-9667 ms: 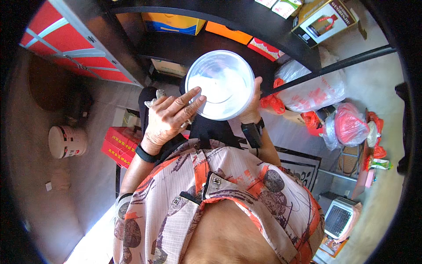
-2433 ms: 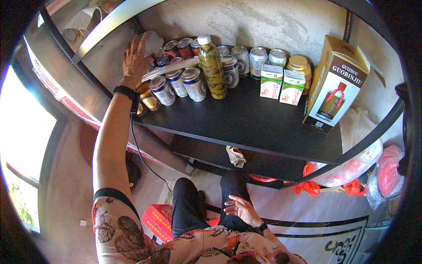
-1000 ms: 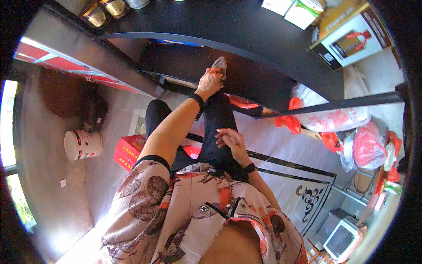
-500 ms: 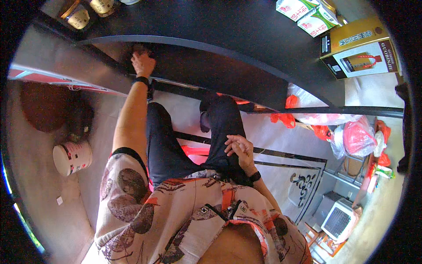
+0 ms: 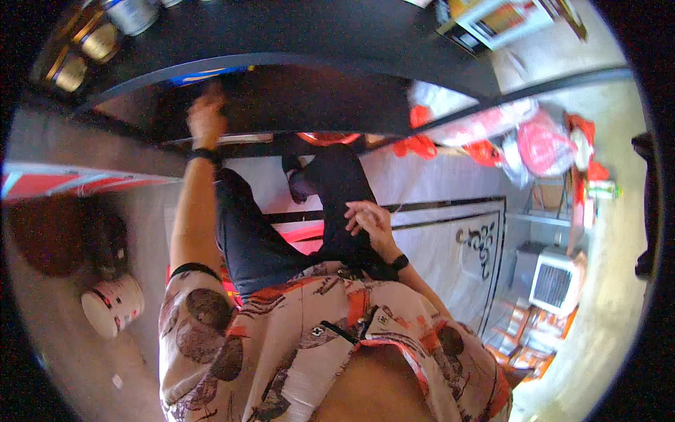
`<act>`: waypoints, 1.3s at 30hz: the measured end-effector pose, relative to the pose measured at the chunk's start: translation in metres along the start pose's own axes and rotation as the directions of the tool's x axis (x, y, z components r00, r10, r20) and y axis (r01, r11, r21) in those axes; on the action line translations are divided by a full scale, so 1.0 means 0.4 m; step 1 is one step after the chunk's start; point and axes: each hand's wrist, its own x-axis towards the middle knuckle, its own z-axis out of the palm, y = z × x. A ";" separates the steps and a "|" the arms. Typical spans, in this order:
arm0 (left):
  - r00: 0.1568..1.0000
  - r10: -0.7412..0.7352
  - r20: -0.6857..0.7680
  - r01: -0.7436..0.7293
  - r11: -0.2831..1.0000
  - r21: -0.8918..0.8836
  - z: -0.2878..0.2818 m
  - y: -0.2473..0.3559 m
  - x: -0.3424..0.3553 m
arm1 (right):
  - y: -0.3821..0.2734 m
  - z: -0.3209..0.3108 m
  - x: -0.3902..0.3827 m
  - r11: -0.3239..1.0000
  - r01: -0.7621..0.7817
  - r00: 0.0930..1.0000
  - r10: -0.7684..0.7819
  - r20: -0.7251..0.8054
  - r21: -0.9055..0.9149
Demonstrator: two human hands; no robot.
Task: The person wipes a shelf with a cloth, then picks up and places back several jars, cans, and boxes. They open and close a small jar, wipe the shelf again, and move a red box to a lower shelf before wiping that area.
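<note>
My left hand (image 5: 207, 121) reaches into the dark shelf space (image 5: 295, 105) under the edge of the black tabletop (image 5: 274, 32). Motion smears its fingers, so whether they grip anything is unclear. Just beyond the fingertips lies a flat blue thing with a yellow-orange stripe (image 5: 204, 74); its kind cannot be made out. Above my dark-trousered thigh (image 5: 344, 183) hovers my right hand (image 5: 370, 221), its fingers loosely bent and apart, with nothing seen in them.
Gold-lidded jars (image 5: 97, 42) and a white-and-blue can (image 5: 132, 14) stand on the tabletop's left. A boxed product (image 5: 499, 21) sits at its right end. Red and clear plastic bags (image 5: 545, 148) hang beyond. A white bucket (image 5: 112, 304) lies at left; a white cooler-like unit (image 5: 557, 281) stands right.
The view has swung, so the tabletop things sit further up and left. A blue thing now shows on the shelf beyond my left hand. My right hand stays over my thigh.
</note>
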 end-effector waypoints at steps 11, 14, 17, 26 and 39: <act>0.983 0.166 0.075 -0.162 0.985 -0.058 0.074 0.326 -0.097 | 0.043 -0.062 0.011 0.991 0.072 0.996 -0.078 0.047 0.110; 0.941 0.331 0.072 -0.329 0.943 -0.047 0.078 0.483 -0.153 | 0.060 -0.069 0.007 0.986 0.094 0.993 -0.104 0.063 0.137; 0.875 0.451 0.172 -0.406 0.881 -0.245 0.053 0.525 -0.160 | 0.076 -0.072 0.013 0.985 0.105 0.993 -0.112 0.045 0.136; 0.929 -0.162 0.334 0.357 0.142 -0.923 -0.152 0.463 -0.132 | 0.075 -0.071 -0.004 0.938 0.148 0.984 -0.171 0.046 0.314; 0.998 0.047 -0.038 -0.051 0.994 -0.094 0.118 0.265 0.061 | 0.084 -0.132 0.008 0.901 0.045 0.999 -0.043 -0.015 0.431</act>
